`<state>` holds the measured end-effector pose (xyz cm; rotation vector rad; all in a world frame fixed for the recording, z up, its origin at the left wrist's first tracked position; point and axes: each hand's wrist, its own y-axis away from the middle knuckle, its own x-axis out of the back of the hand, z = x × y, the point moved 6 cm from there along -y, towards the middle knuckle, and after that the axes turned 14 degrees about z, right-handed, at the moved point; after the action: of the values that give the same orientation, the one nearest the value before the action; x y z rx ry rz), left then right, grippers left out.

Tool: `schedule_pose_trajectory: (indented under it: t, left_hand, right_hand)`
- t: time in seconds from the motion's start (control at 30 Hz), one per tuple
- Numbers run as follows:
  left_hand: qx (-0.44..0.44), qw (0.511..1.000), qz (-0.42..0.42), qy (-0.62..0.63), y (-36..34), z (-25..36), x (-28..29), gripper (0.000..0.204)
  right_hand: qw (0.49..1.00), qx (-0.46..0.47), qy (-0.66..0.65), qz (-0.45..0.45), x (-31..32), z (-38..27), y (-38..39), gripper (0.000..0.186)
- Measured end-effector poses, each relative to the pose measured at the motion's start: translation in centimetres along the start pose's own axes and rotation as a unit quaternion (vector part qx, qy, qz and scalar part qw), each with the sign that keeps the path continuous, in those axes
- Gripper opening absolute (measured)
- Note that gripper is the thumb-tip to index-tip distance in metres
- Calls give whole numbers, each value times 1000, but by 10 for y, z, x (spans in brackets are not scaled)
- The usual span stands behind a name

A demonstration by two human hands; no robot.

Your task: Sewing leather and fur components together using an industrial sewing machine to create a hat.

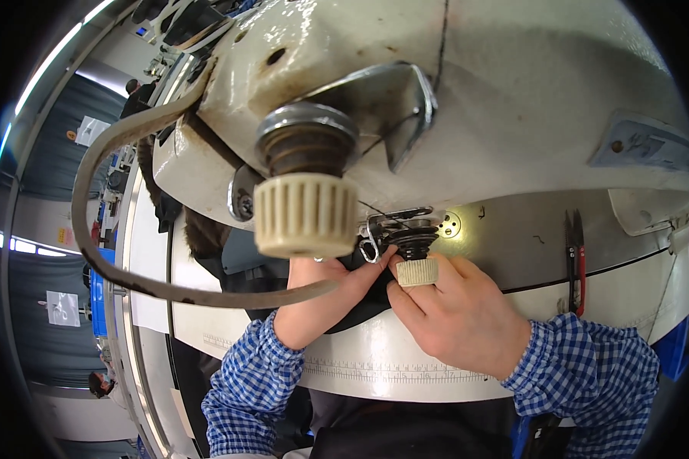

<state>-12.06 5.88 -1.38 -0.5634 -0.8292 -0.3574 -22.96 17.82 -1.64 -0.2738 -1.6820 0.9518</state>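
Note:
A white sewing machine (513, 115) fills the upper part of the view, its ribbed cream tension knob (306, 216) large in front. Below it, a smaller cream knob (417, 272) partly covers my right fingers. Black fabric (364, 312) lies on the table under the machine head. My left hand (325, 294) is closed on the fabric, its thumb reaching toward the machine's thread guides. My right hand (463, 314) is closed too, its fingers bent against the fabric's edge beside the left fingertips. The exact pinch point is hidden behind the machine parts.
Red-and-black thread snips (574, 260) lie right of the metal plate (505, 237). A printed ruler strip (390, 372) runs along the table's front. A curved metal bar (99, 237) arches at left. Dark fur-like material (203, 233) sits beyond the fabric. Other people are far left.

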Motion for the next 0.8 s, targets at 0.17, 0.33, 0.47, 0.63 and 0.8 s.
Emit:
schedule_pose_trajectory:
  t: [0.17,0.33,0.47,0.63,0.8]
  left_hand:
    - [1,998,16,62,-1,-12,0,23]
    - [-59,993,61,87,-7,3,0,17]
    - [-121,989,79,-19,-6,13,2,19]
    - [-12,993,20,114,-10,-5,1,20]
    - [8,991,14,132,-7,-4,1,23]
  right_hand:
    - [1000,22,11,-9,-1,-4,-1,23]
    - [1000,21,13,11,-4,-4,1,21]
    - [998,-36,-40,19,-1,2,-1,17]
    - [996,-70,-56,-6,0,8,-3,15]
    - [994,-88,-65,-28,-5,11,-6,17]
